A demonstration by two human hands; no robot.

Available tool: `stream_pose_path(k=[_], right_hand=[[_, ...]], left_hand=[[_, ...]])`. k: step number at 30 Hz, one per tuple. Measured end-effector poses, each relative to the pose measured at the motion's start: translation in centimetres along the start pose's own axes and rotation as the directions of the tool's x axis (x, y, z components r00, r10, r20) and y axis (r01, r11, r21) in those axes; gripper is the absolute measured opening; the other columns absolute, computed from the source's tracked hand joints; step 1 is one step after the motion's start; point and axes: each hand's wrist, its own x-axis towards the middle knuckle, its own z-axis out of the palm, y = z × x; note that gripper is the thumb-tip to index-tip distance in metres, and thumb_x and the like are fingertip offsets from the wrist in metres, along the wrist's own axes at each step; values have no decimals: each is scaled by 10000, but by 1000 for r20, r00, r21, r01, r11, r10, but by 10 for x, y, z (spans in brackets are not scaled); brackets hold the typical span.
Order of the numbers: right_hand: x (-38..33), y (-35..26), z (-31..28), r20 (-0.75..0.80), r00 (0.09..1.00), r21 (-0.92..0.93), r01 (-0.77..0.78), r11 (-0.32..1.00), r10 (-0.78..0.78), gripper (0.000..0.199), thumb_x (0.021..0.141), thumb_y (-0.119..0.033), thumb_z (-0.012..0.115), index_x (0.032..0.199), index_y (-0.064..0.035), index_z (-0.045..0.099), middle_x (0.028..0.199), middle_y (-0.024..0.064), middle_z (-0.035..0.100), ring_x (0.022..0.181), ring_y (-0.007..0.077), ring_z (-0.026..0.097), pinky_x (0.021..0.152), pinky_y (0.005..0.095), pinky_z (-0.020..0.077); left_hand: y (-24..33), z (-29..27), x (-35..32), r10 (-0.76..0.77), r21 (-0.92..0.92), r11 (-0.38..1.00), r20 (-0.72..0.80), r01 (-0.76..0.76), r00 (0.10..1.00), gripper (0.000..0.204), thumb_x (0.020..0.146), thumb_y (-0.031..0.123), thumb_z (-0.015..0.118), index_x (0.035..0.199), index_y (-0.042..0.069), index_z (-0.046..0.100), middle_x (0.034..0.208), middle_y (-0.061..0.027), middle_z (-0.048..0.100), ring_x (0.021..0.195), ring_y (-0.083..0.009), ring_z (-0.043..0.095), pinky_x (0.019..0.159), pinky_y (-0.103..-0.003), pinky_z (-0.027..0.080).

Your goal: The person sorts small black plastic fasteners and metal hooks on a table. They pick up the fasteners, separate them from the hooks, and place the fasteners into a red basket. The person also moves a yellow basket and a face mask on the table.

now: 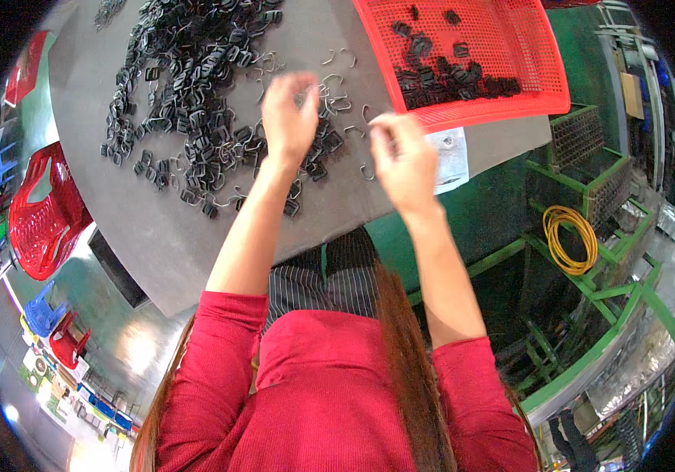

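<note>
While two hands (288,118) (402,161) sort countless buckles (188,86), one red basket (471,55) waits.

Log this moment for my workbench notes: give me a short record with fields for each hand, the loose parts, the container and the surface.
left hand: raised over the pile, fingers bent; grip unclear
right hand: fingertips pinched, anything held too small to tell
black plastic buckles: large loose pile, far left of table
wire clips: scattered between the hands
red basket: perforated, far right, some black pieces inside
table: grey, flat
</note>
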Motion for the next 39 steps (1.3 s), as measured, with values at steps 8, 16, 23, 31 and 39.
stream_pose_path(k=[8, 16, 23, 31, 39], right_hand=[[-26, 36, 102, 217, 909, -316, -280, 907, 356, 309, 727, -220, 712, 974, -95, 576, 890, 92, 584, 884, 317, 598, 720, 417, 490], [2, 42, 66, 587, 629, 431, -775, 461, 510, 290, 781, -199, 686, 991, -43, 561, 849, 22, 575, 815, 128, 599, 675, 260, 492], [33, 37, 112, 323, 943, -453, 78, 888, 82, 225, 736, -235, 686, 892, -81, 635, 892, 101, 610, 803, 281, 623, 709, 411, 495], [40, 30, 80, 560, 686, 245, -673, 698, 465, 191, 808, -250, 653, 823, -61, 635, 806, 52, 603, 749, 162, 605, 546, 288, 458], [18, 37, 74, 687, 666, 688, -725, 36, 291, 140, 856, -184, 615, 935, -69, 602, 783, 11, 600, 694, 120, 587, 523, 233, 434]], left_hand=[[-35, 7, -48, 113, 576, 793, 185, -201, 976, 354, 756, 241, 657, 1078, 144, 550, 1059, -23, 529, 988, -238, 484, 782, -381, 400], [-73, -81, -49, -428, -430, 788, 135, 442, 894, 156, 838, 172, 632, 964, 80, 638, 926, -32, 650, 878, -156, 614, 746, -300, 489], [-77, -89, -35, -466, 154, 872, -33, 465, 884, 346, 792, 360, 674, 922, 48, 600, 742, -12, 599, 619, -116, 538, 579, -260, 448], [-72, -78, -47, -313, 520, 812, 7, 264, 950, 204, 766, 280, 669, 816, 95, 600, 808, -88, 623, 801, -276, 609, 675, -396, 467], [-83, -110, -42, -317, 305, 890, -124, 340, 940, 246, 751, 269, 708, 914, 93, 653, 613, -40, 527, 574, -158, 504, 560, -304, 421]])
